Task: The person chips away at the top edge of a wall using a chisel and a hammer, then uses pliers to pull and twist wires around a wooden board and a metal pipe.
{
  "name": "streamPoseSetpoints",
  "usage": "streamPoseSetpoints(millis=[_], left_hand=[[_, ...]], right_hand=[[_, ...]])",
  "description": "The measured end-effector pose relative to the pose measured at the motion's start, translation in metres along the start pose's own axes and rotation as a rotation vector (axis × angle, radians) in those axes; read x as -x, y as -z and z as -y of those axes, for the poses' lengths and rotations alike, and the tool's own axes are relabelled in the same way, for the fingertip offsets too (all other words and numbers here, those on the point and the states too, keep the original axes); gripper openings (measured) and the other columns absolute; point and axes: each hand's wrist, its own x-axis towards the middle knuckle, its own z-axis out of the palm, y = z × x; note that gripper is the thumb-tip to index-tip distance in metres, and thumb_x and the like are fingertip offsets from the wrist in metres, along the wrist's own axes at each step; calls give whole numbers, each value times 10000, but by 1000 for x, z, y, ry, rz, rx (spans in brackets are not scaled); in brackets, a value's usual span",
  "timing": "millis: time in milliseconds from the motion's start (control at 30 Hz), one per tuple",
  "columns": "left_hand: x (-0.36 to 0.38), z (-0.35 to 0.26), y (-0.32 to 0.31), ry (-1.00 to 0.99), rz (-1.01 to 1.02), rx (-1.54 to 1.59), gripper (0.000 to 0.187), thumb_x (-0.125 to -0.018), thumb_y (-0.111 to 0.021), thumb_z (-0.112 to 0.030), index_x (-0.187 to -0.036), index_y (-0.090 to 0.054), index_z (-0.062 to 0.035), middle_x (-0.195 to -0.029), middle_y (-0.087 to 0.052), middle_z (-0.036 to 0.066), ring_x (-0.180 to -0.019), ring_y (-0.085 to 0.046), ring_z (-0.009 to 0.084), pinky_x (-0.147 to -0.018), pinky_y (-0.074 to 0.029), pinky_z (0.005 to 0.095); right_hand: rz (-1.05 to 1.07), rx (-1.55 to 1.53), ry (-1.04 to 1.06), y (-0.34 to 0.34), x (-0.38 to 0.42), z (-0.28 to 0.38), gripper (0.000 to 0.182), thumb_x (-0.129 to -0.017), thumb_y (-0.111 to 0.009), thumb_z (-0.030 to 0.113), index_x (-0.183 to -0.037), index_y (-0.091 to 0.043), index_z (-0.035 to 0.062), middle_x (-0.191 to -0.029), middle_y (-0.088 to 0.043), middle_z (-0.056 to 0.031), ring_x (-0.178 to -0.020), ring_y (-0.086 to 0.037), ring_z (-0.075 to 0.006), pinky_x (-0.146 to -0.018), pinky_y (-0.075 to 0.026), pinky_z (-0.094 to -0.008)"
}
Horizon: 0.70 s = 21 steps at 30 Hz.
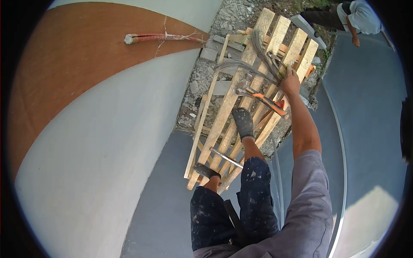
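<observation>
My right hand (291, 82) is at the far part of a slatted wooden platform (224, 112), fingers curled at the handle end of metal pincers (274, 58). The grip itself is partly hidden. Beside the fingers, a bent bundle of thin grey wire (258, 43) fans out over the slats, close against the pincers. Nearer to me lies a hammer (267, 103) with an orange and black handle, next to another red-orange item (279, 105) that I cannot make out. My left hand is out of view.
My feet in dark shoes (243, 122) stand on the slats. A metal tube (226, 158) lies between them. Rubble (200, 81) and a pale block (308, 30) lie below. A painted wall (107, 129) with a reddish conduit (163, 38) rises left. Another person (361, 17) is at upper right.
</observation>
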Motion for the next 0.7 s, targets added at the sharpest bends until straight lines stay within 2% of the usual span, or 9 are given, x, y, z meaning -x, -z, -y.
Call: streamPoseSetpoints(millis=[33,167,300,433,500,567,633,667,700], left_hand=[[-4,0,1,-4,-11,-1,549,-956,-436,-551,-1211,-634,-107,-1228,-640,108,-1141,-585,271,-969,-428,354],[-10,4,4,-8,-27,-20,552,-952,-442,-562,-1223,-634,-121,-1237,-640,94,-1151,-582,262,-978,-425,345],[-16,6,2,4,-28,-11,555,-949,-448,-573,-1235,-635,-136,-1247,-639,81,-1162,-580,253,-986,-421,337],[-26,22,11,48,-18,-18,559,-945,-454,-584,-1246,-635,-150,-1257,-639,68,-1173,-578,243,-995,-417,329],[-32,38,20,94,-31,-13,561,-944,-456,-589,-1252,-636,-157,-1262,-639,61,-1178,-577,239,-999,-415,325],[-41,56,32,146,-40,-5,563,-942,-459,-595,-1258,-636,-164,-1267,-639,55,-1184,-575,234,-1004,-414,321],[-52,76,41,206,-61,11,565,-940,-462,-600,-1264,-636,-171,-1271,-639,48,-1189,-574,230,-1008,-412,317],[-58,86,48,244,-74,16,566,-939,-464,-603,-1267,-636,-175,-1274,-639,45,-1192,-574,228,-1010,-411,315],[-66,97,57,291,-90,28,567,-938,-465,-606,-1270,-636,-178,-1276,-639,41,-1195,-573,225,-1012,-410,312]], right_hand=[[80,43,-5,-1,-3,-1,758,-779,-630,50,-1470,-342,171,-1281,-524,-180,-1178,-523,-375,-960,-455,-476],[58,133,-17,-13,-9,-5,752,-770,-634,36,-1451,-364,204,-1176,-533,-180,-1105,-541,-374,-906,-459,-510],[35,189,-17,18,-1,8,671,-788,-656,139,-1408,-403,188,-1196,-515,-173,-1094,-536,-375,-880,-468,-505],[-147,-98,-14,51,28,7,522,-771,-611,125,-1283,-508,103,-1014,-567,-215,-967,-560,-416,-827,-469,-488],[-184,-426,41,82,65,18,387,-781,-569,99,-1161,-542,32,-900,-580,-256,-880,-574,-440,-793,-456,-486],[-106,-556,-170,123,125,44,270,-809,-539,95,-1059,-543,-8,-846,-591,-266,-819,-588,-451,-742,-454,-487],[-93,-516,-67,119,186,25,244,-867,-560,164,-1031,-573,-17,-812,-624,-272,-767,-612,-470,-687,-474,-503],[68,-484,-223,126,219,24,247,-893,-609,216,-1009,-605,-2,-864,-654,-263,-822,-635,-455,-727,-488,-486],[131,-426,-295,141,258,28,247,-886,-628,235,-940,-618,-6,-814,-652,-260,-810,-631,-468,-728,-489,-490]])
